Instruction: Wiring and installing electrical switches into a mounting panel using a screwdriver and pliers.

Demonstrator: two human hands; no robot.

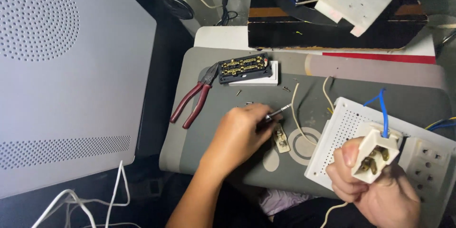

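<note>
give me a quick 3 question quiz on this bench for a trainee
1. True or false: the pliers lie untouched on the grey mat.
2. What does the right hand hold? A) a white socket part with a blue wire B) a hammer C) a roll of tape
3. Fill in: the left hand grips a ____ over the mat.

Key
1. True; they lie left of the black terminal block, and no hand is on them.
2. A; the socket part shows brass contacts, and the blue wire runs up from it.
3. Screwdriver; its metal tip sticks out past the fingers.
</note>
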